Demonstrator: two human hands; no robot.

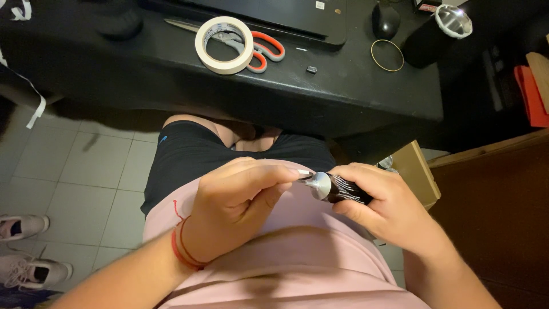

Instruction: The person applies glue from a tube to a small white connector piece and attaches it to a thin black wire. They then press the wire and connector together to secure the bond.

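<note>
Small dark tube (338, 189) with silver neck over lap, wrapped in right hand (389, 212) grip, left hand (234, 209) fingertips pinching its tip, cap seemingly mid-removal; tape roll (224, 44), scissors (260, 50) untouched on bench (171, 86).

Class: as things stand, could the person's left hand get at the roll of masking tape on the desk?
Probably not straight away: the left hand is pinching the tip of the small dark tube. The tape roll itself lies uncovered on the desk, atop the scissors.

Your right hand (389, 209) grips a small dark tube (340, 189), white-streaked label, silver neck | tan carton (416, 171) stands just beyond it; below desk edge
</note>
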